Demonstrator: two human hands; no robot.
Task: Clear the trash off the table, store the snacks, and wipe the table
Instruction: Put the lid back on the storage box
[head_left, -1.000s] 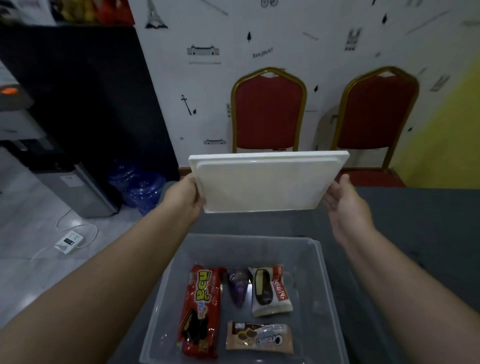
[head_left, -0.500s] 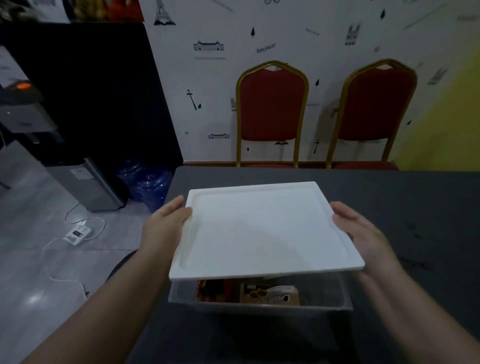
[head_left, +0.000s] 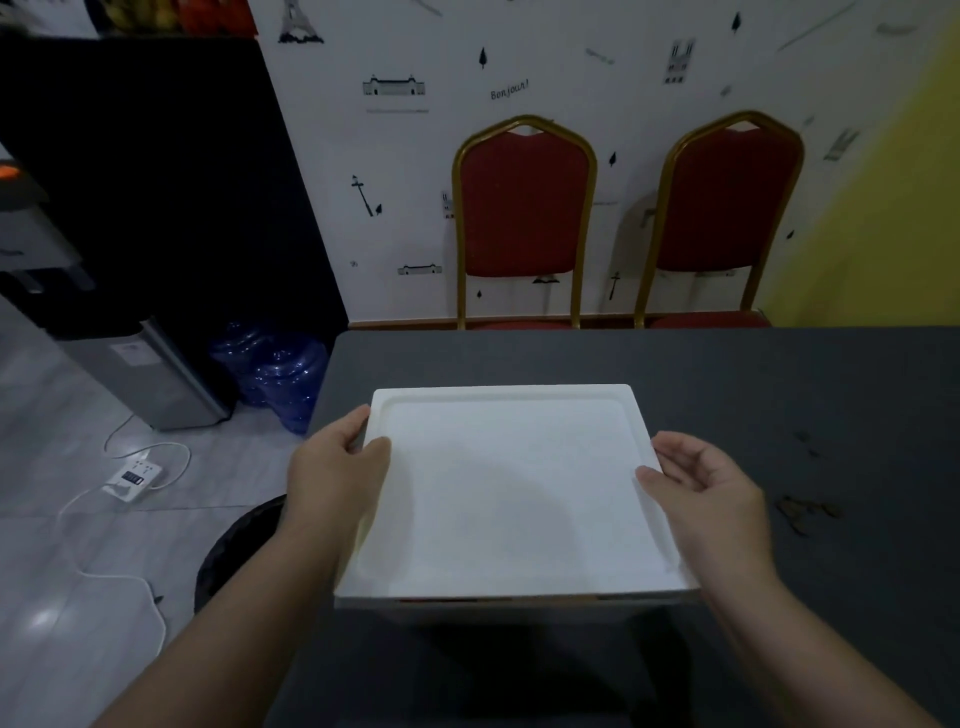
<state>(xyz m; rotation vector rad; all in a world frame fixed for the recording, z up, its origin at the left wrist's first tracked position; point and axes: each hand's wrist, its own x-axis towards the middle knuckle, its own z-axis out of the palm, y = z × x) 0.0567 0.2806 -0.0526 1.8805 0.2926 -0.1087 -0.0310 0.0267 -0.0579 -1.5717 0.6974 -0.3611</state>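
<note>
A white square lid (head_left: 511, 488) lies flat over the clear plastic snack box, whose front rim (head_left: 509, 605) just shows under the lid's near edge. My left hand (head_left: 332, 467) grips the lid's left edge, thumb on top. At the right edge my right hand (head_left: 701, 488) holds the lid the same way. The snacks inside are hidden. The box stands on the dark grey table (head_left: 779, 395) near its left side.
Brown crumbs or stains (head_left: 802, 512) mark the table to the right of the box. Two red chairs (head_left: 524, 223) stand behind the table against the wall. A black bin (head_left: 234, 551) sits on the floor at the table's left, beyond it blue water bottles (head_left: 275, 374) and a power strip (head_left: 132, 475).
The lid came down from a raised, tilted position to lie flat on the box, covering the snacks. Both hands kept hold of its edges.
</note>
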